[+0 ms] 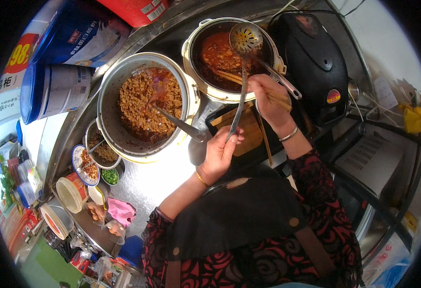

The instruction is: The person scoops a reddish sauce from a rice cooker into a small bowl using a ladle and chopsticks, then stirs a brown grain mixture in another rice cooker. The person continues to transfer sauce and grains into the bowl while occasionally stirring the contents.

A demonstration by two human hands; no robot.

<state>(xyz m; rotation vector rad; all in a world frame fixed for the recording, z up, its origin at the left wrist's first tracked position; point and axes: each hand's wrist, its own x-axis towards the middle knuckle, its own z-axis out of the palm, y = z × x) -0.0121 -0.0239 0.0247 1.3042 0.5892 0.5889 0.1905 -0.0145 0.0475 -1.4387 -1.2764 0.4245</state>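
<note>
My left hand [220,151] grips the handle of a metal slotted skimmer [245,38], whose bowl is over a round pot [192,72] of red, oily sauce. Wooden chopsticks [232,77] are in my right hand [270,100], their tips reaching down to the sauce. A second metal handle [286,83] slopes out over that pot's right rim, partly hidden behind the skimmer. To the left, a larger pot [106,133] holds browned minced meat [142,104] in red oil, with a metal ladle [185,126] standing in it, its handle leaning over the rim.
A wooden board [244,133] lies in a black tray below the sauce pot. A black appliance [315,64] stands at the right. Toward the left are a plate of chopped nuts [88,165], a cup of chopped green onion [110,176], a pink cloth [121,211] and blue-lidded tubs [59,90].
</note>
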